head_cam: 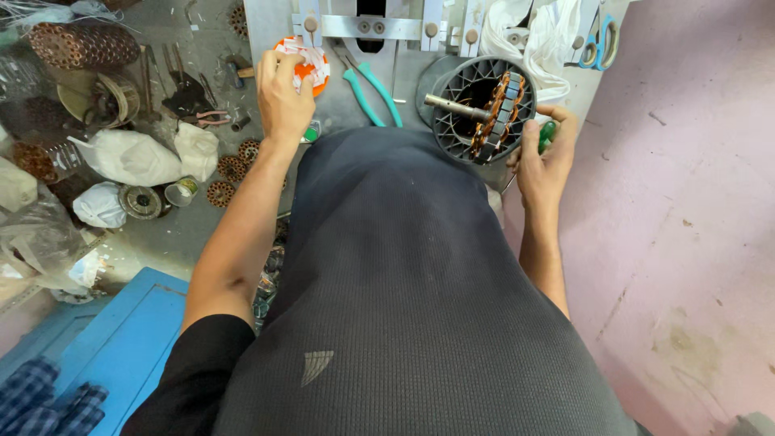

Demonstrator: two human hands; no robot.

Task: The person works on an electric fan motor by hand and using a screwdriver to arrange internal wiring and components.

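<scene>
My left hand point(284, 95) reaches forward onto an orange round container point(309, 69) full of white paper strips, its fingers pinching at the strips. My right hand point(546, 153) is closed around a green-handled tool point(548, 133), right beside a grey ribbed motor housing point(456, 129). Inside the housing sit a copper-wound stator point(496, 113) and a steel shaft point(454, 106) pointing left. My dark shirt hides the near part of the bench.
Teal-handled pliers point(371, 89) lie between the container and the housing. White cloth point(542, 36) and scissors point(599, 44) lie at the back right. Wound coils, white bags point(129, 157) and small parts crowd the left. A blue surface point(129, 339) is low left, a pink wall on the right.
</scene>
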